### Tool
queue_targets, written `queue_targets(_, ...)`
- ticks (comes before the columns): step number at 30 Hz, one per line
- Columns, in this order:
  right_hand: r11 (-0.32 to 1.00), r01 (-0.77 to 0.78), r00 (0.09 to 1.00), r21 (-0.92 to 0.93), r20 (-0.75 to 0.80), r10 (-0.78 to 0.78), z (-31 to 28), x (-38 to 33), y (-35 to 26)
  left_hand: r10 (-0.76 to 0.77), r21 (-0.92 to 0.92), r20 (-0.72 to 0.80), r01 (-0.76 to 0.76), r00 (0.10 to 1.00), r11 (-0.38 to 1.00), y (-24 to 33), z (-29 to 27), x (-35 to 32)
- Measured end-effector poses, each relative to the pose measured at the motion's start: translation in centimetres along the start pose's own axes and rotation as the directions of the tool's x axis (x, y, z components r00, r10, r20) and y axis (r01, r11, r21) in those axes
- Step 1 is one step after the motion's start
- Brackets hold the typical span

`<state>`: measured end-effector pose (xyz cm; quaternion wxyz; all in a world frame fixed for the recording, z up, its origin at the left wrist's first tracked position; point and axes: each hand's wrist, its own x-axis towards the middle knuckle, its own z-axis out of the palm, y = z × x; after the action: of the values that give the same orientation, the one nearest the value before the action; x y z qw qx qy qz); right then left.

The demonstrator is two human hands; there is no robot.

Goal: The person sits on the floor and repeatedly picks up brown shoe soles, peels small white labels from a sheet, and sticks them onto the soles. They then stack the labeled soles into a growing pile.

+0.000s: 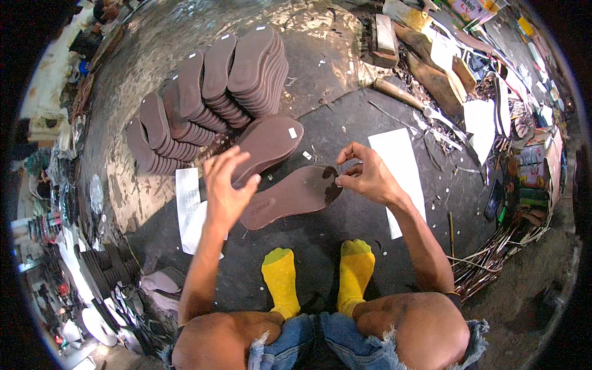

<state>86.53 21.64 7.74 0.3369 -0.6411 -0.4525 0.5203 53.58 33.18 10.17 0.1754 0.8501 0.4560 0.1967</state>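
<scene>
Flanking the brown sole point(287, 200), open floor point(319, 259) alongside: left hand point(225, 190) spread wide, right hand point(374, 177) pinched near one edge, contents unclear

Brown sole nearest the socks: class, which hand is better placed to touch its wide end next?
Right hand, probably: it is right beside the wide end of the sole, while the left hand is nearer the narrow end.

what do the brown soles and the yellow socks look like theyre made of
Brown soles: probably foam or rubber with a matte finish, judging by their smooth, even slabs. Yellow socks: likely knitted fabric, dull-finished, given their close, stretchy-looking fit.
</scene>
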Motion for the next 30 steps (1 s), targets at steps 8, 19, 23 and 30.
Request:
queue_targets(8, 0.819, 0.097, 0.952, -0.566, -0.188, -0.242, 0.9, 0.4, -1.3, 0.015, -0.123, 0.186, 0.009, 0.982, 0.992, 3.2, 2.0, -7.2)
queue_targets(19, 0.981, 0.177, 0.982, -0.078, 0.073, -0.171, -0.2, 2.9, 0.0, -0.007, -0.055, 0.007, 0.008, 1.0, 0.998, 0.6, 0.5, -0.3)
queue_targets(23, 0.942, 0.265, 0.953, -0.205, 0.208, -0.222, 0.1, 4.5, -0.7, 0.045, -0.241, 0.201, 0.005, 0.978, 0.971, 2.9, 2.2, -5.3)
queue_targets(30, 0.7, 0.234, 0.87, -0.674, -0.176, -0.46, -1.2, 4.9, -0.5, 0.002, -0.186, 0.341, 0.065, 0.94, 0.98, 2.9, 2.2, -4.7)
